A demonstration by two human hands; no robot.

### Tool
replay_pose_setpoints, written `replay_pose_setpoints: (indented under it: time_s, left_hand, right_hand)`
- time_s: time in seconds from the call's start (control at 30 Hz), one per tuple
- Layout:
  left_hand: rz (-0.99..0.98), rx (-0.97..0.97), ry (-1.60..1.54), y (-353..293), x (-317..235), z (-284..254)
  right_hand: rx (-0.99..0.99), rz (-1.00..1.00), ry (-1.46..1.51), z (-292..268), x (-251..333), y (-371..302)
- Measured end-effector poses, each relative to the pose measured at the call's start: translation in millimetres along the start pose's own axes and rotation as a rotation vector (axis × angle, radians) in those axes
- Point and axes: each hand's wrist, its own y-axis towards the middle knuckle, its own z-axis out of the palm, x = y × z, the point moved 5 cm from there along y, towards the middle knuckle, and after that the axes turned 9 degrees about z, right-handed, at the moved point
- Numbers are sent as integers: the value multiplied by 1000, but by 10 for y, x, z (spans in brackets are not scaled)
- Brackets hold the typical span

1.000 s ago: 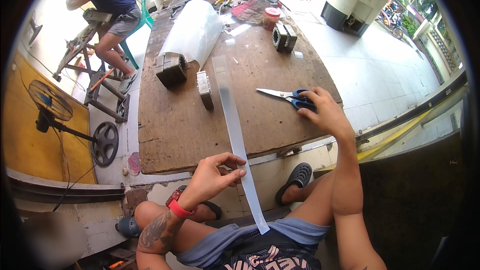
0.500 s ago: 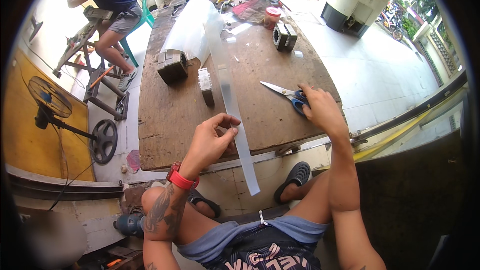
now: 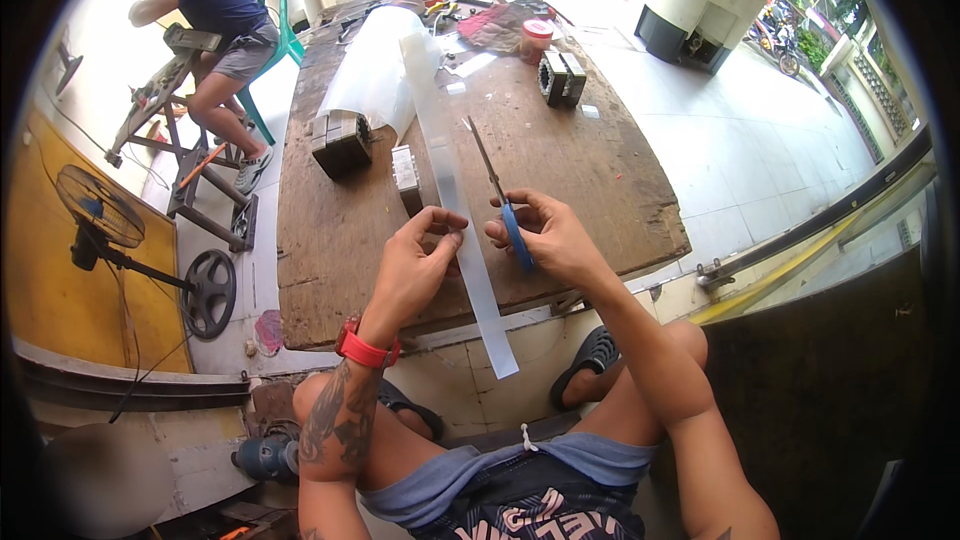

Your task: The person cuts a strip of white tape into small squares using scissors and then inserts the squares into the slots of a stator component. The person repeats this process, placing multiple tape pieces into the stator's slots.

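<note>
A long, narrow strip of translucent plastic film (image 3: pixel 461 202) runs down the wooden table and hangs past its front edge. My left hand (image 3: pixel 420 255) pinches the strip's left side with closed fingers, a red watch on its wrist. Just right of the strip, my right hand (image 3: pixel 548 240) grips blue-handled scissors (image 3: pixel 513 230), raised with their blades pointing away from me. A roll of clear plastic sheet (image 3: pixel 372 65) lies at the far left of the table. Close beyond my left hand stands a narrow metal block (image 3: pixel 406 178), beside the strip.
Slotted metal cores (image 3: pixel 342 145) stand at the table's left and right (image 3: pixel 562 80). Farther back are a red-lidded jar (image 3: pixel 536 40), a reddish cloth (image 3: pixel 497 27) and tools. A standing fan (image 3: pixel 100 210) is at the left, near a seated person (image 3: pixel 215 15) at a bench.
My right hand has picked the scissors up off the table and brought them left, close to the strip. My left hand still pinches the strip, slightly shifted.
</note>
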Motion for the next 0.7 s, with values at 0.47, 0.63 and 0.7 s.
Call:
replay_pose_setpoints:
  time_s: [0.47, 0.63, 0.7]
  left_hand:
    - [148, -114, -173, -41, -115, -78]
    - [181, -195, -246, 3, -335, -288]
    - [211, -177, -315, -43, -436, -332]
  right_hand:
    - [79, 40, 32, 267, 47, -210]
    - [95, -24, 17, 372, 92, -422]
    - [51, -19, 99, 339, 92, -436]
